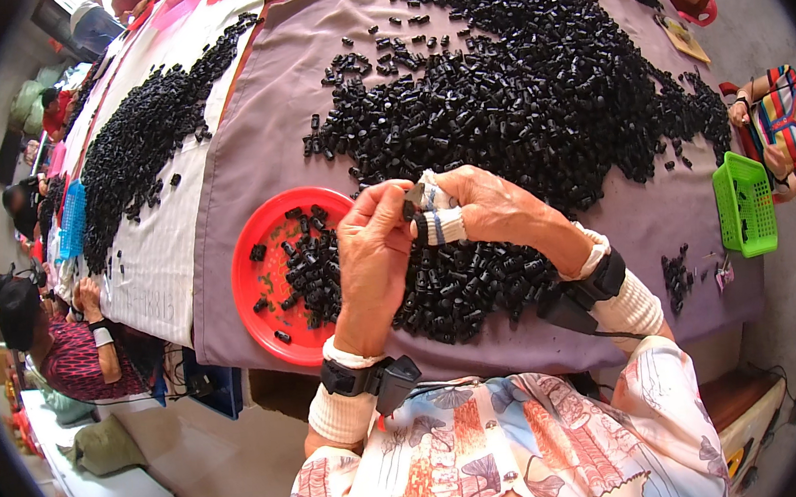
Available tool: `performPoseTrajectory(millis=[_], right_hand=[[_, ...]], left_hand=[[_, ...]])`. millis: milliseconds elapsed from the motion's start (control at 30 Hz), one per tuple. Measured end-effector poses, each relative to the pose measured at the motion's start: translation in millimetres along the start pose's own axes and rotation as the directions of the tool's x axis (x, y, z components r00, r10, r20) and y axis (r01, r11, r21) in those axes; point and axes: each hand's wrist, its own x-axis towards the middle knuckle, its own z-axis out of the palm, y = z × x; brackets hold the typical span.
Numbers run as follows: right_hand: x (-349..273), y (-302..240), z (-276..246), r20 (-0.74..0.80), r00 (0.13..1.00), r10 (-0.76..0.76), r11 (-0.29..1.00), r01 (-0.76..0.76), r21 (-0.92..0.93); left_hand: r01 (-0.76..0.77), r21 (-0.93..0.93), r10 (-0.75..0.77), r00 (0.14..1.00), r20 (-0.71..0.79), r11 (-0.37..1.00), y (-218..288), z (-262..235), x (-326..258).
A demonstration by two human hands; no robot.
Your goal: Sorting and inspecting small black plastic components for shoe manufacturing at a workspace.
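Observation:
My left hand and my right hand meet above the near edge of a big heap of small black plastic parts. The fingertips of both hands pinch one small black part between them. My right forefinger is wrapped in white tape with dark bands. Each wrist wears a white cuff and a black strapped device. Just left of my left hand lies a red round plate with several black parts in it.
A mauve cloth covers the table. A second black heap lies on a white cloth to the left. A green basket stands at the right edge. Other people sit at the left, far right and top right.

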Motion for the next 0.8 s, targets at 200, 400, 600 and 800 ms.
performPoseTrajectory(millis=[200, 400, 600, 800], right_hand=[[-5.2, 5.0, -18.4, 0.007, 0.983, 0.183, 0.947, -0.178, 0.266], [-10.9, 10.3, -19.8, -0.083, 0.988, 0.133, 0.943, -0.1, 0.317], [-23.7, 14.2, -17.7, -0.1, 0.978, 0.184, 0.942, -0.147, 0.303], [-29.6, 28.3, -17.2, -0.109, 0.974, 0.2, 0.931, -0.154, 0.332]], left_hand=[[-0.127, 0.721, 0.384, 0.901, -0.204, 0.681, 40.3, -58.3, -15.3], [-0.21, 0.963, 0.465, 0.878, 0.11, 0.169, 24.1, -51.6, -15.3], [-0.386, 0.904, 0.241, 0.874, 0.423, -0.184, -31.5, -44.1, 23.0], [-0.371, 0.886, 0.164, 0.891, 0.424, -0.279, -31.4, -42.9, 29.1]])
